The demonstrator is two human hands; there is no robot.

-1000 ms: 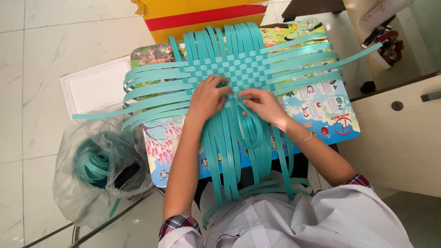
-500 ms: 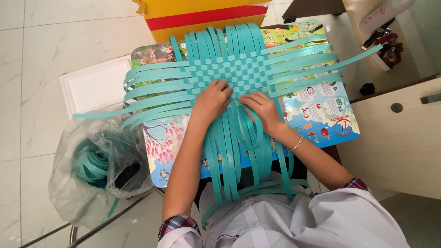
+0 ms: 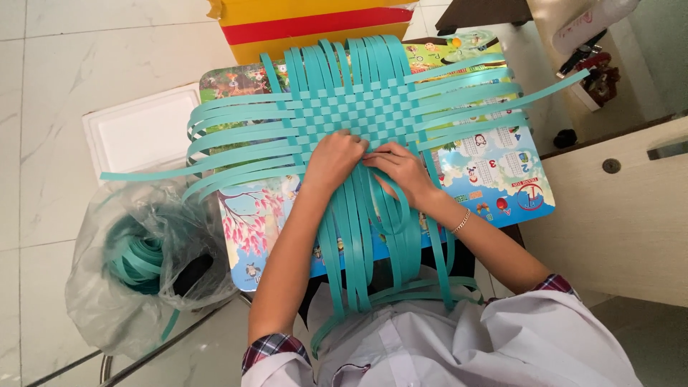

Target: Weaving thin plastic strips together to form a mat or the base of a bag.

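Teal strips (image 3: 358, 236) are pinched at the woven mat's (image 3: 358, 107) near edge by both hands, left (image 3: 335, 159) and right (image 3: 401, 166), each grip closed, flat on the table (image 3: 516, 193).

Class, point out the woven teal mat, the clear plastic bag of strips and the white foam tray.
woven teal mat (image 3: 358, 107), head view, on its checkered middle
clear plastic bag (image 3: 107, 287), head view, on its front wall
white foam tray (image 3: 140, 132), head view, on its bare inside

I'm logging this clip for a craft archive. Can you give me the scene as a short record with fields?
Left hand: pressing on the near edge of the woven teal mat
Right hand: fingers on the loose teal strips beside it
Surface: colourful picture table
Left side: clear plastic bag holding coiled teal strip
Behind: white foam tray, yellow and red box
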